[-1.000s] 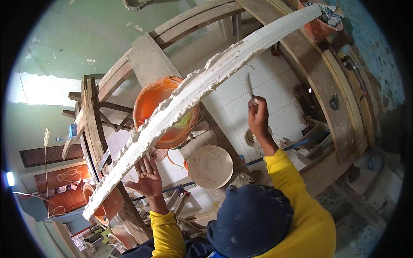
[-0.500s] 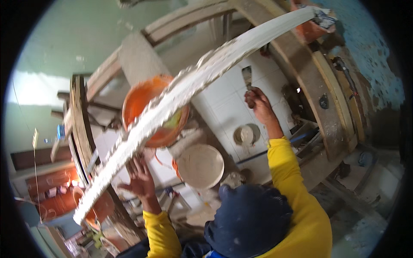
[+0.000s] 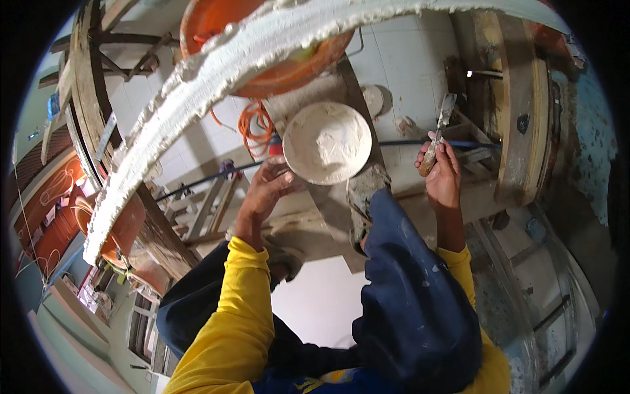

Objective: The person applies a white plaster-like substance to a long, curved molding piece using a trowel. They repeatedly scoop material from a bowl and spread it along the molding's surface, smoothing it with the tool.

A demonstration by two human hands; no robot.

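My right hand (image 3: pixel 441 172) is closed around the handle of a putty knife (image 3: pixel 447 113), its narrow metal blade pointing up and away from me. At the left rim of a round bowl (image 3: pixel 296 172) of white plaster paste, my left hand (image 3: pixel 261 196) has its thumb and fingers apart. Its fingertips are beside the rim; whether they touch it cannot be told. The bowl rests on a plank in front of my knees. Above and beyond it runs a long strip (image 3: pixel 216 75) coated in rough white plaster, from the lower left to the upper right.
Behind the strip is a big orange tub (image 3: pixel 279 84). A coiled orange cord (image 3: pixel 254 126) lies left of the bowl. Worn wooden beams (image 3: pixel 522 111) stand at the right, and a post (image 3: pixel 92 85) at the left. A small round container (image 3: pixel 373 100) is on the white tiles (image 3: pixel 410 52).
My view has tilted down toward my knees. My left hand has gone from open below the strip to the bowl's rim. My right hand still holds the putty knife.
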